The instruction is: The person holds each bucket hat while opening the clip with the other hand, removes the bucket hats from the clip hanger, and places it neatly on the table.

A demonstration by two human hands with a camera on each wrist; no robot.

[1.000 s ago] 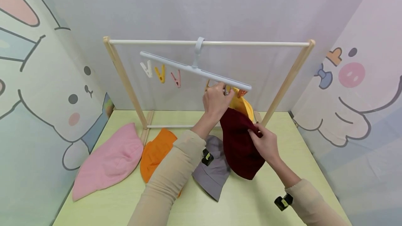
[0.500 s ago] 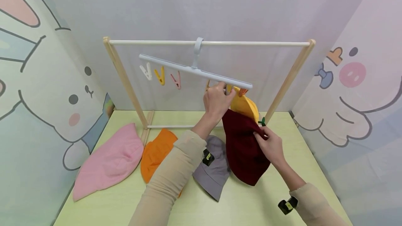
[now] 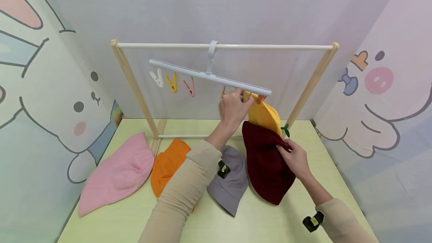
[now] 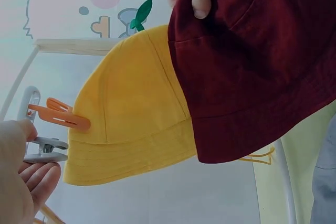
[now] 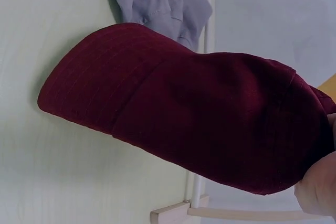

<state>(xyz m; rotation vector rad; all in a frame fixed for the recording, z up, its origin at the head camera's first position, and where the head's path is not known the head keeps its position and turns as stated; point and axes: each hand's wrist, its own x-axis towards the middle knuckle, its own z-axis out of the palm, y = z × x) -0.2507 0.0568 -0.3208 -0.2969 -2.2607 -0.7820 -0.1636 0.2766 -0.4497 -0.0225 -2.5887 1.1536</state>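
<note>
My left hand [image 3: 233, 108] pinches a grey clothes peg [image 4: 48, 150] under the right half of the pale blue hanger [image 3: 189, 71]. Right at the peg's tips is the brim edge of a yellow bucket hat [image 4: 134, 93], which hangs from an orange peg [image 4: 63, 115]. A green sprout [image 4: 140, 15] sticks out from the yellow hat's crown. My right hand [image 3: 295, 158] grips a dark red bucket hat [image 3: 266, 164] by its crown, and this hat overlaps part of the yellow one. In the right wrist view only fingertips [image 5: 317, 184] of that hand show.
The hanger tilts down to the right on a white rail [image 3: 162, 45] of a wooden-legged rack [image 3: 133, 81]. White [image 3: 157, 78], yellow [image 3: 172, 82] and pink pegs [image 3: 190, 87] hang at its left. Pink [image 3: 118, 173], orange [image 3: 168, 164] and grey hats [image 3: 231, 183] lie on the table [image 3: 263, 224].
My right hand has moved right and down with the dark red hat. More of the yellow hat and its green sprout now show. My left hand has stayed at the peg.
</note>
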